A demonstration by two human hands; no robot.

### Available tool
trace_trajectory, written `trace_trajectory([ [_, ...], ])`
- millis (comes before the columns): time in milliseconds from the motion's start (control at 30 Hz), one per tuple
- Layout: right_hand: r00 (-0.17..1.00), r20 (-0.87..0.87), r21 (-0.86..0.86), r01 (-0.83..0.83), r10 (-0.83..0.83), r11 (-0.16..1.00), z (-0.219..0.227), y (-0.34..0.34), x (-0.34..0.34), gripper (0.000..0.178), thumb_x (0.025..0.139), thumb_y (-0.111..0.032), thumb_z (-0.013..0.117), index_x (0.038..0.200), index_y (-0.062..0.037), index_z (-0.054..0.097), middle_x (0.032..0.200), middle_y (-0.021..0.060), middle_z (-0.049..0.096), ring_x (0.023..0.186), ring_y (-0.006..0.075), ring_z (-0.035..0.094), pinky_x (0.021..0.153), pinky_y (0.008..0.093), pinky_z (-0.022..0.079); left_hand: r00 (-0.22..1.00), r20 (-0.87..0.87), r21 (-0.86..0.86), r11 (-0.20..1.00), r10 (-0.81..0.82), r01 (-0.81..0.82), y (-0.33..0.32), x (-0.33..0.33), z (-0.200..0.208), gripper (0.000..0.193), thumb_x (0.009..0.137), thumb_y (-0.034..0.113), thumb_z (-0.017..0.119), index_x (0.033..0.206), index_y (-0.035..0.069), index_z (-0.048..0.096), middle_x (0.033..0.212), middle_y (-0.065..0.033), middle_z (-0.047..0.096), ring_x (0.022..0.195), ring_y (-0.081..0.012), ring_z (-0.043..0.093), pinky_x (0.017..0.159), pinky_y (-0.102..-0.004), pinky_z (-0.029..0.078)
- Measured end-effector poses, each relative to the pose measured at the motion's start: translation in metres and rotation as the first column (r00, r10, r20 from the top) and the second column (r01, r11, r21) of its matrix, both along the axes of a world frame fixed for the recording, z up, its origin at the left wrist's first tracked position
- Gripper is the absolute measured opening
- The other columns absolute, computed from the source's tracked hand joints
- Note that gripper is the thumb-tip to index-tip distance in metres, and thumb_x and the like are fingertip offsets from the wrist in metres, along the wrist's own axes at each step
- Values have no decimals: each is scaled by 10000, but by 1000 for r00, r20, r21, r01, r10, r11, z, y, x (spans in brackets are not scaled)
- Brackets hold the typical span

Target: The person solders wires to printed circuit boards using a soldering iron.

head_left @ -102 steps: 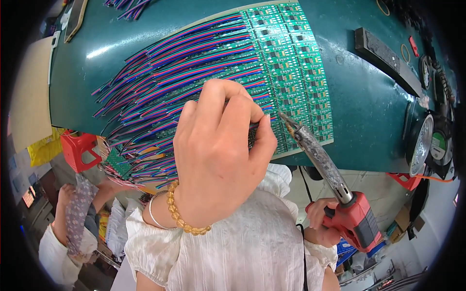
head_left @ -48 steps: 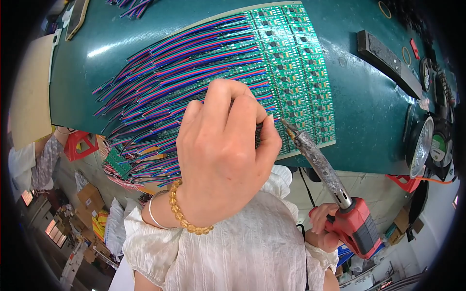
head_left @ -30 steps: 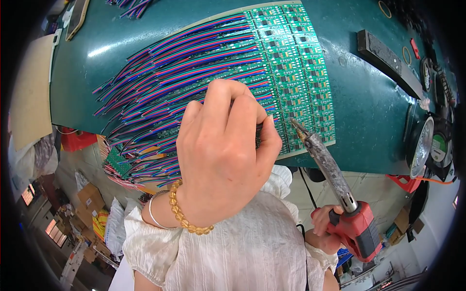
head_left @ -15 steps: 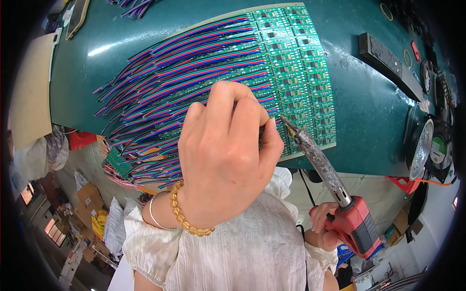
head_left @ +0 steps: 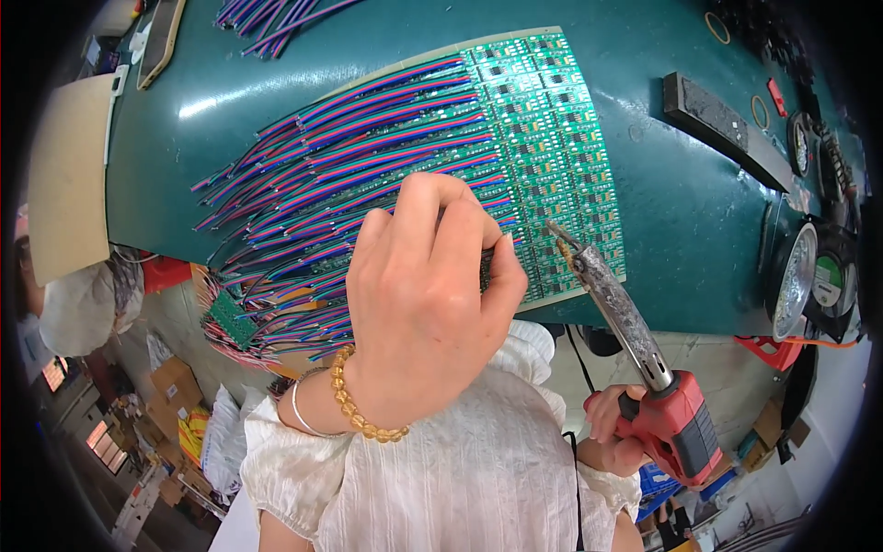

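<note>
A green circuit board panel lies on the table, with rows of small parts on its right side. Bundles of red, green, blue and black wires run leftward from its pads. My left hand is over the lower rows, thumb and index finger closed in a pinch near the wire ends. What sits between those fingertips is hidden. Lower right, my right hand grips the red handle of a soldering gun. Its tip is over the panel's right part, a little right of my left fingertips; whether it touches cannot be seen.
A dark rectangular block lies right of the panel. Beyond it are a round metal dish and a black reel. More loose wires lie at the far left. A small wired board hangs near the table's front edge.
The soldering gun's tip has moved right, away from the wire ends and my left fingertips. My left hand keeps its pinch. The whole view has shifted slightly.
</note>
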State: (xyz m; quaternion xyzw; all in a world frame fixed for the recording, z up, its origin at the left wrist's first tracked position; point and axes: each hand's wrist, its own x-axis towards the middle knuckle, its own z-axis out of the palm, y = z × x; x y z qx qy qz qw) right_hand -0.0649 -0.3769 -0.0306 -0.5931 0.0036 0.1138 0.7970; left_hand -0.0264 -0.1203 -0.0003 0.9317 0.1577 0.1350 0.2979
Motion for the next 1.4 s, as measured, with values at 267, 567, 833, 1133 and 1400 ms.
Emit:
trace_trajectory([
  [267,982,38,-72,-181,184,981,-3,1,12,803,835,-601,635,1306,20,442,516,-25,470,428,114,453,440,265,382,1000,-20,-42,999,-17,16,4,-5,-1,186,699,18,708,794,55,552,876,-91,537,697,-271,524,610,-374,413],
  [567,942,145,-99,-292,304,951,-27,-24,12,809,837,-608,630,1306,17,419,513,-21,462,418,116,446,446,265,388,999,20,265,963,-47,40,21,-4,10,161,758,48,717,875,76,610,867,-56,556,797,-251,532,694,-374,378],
  [833,921,142,-150,-342,363,928,-17,-11,22,859,823,-677,588,1309,8,411,511,-23,458,413,116,437,443,263,378,995,41,277,958,-87,72,25,0,4,134,753,55,720,846,84,629,850,-47,553,796,-239,510,688,-373,359],
  [1133,807,-3,-368,-549,590,750,-5,-23,39,476,710,-429,590,1001,-61,506,624,-10,533,525,160,503,512,292,409,997,25,114,991,-72,68,25,9,-3,152,754,-1,703,803,64,574,799,-59,556,774,-255,525,693,-367,367],
  [1400,794,-117,-388,-590,597,708,2,-19,41,197,521,-100,486,690,-151,574,684,-22,603,593,191,560,593,297,415,997,57,160,986,-51,41,21,10,-8,180,721,-19,693,791,66,551,788,-59,547,744,-251,516,669,-373,359],
])
